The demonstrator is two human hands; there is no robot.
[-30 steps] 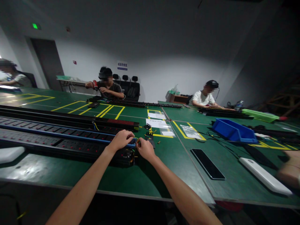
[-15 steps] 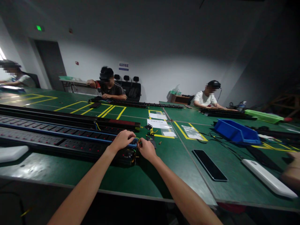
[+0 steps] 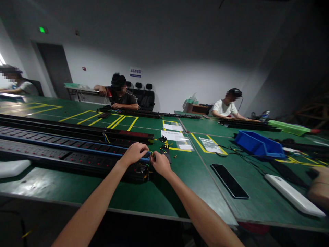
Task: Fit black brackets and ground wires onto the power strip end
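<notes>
Two long black socket strips with rows of outlets lie side by side; the nearer power strip has small red marks along it, and a blue edge runs between the rows. At its right end, my left hand rests over the strip, fingers bent and closed near the blue edge. Facing it, my right hand pinches at a thin yellow-green wire by the strip's end. What lies under the left fingertips is hidden. Below the hands, the strip's open end shows loose wiring.
Black brackets lie just beyond my right hand. To the right are a phone, a white power bank and a blue bin. Another person's arm is at the right edge. Several people sit around the green table.
My hands stay almost in the same place at the strip's end. Across the table, the person in dark clothing has shifted their head and raised arm slightly.
</notes>
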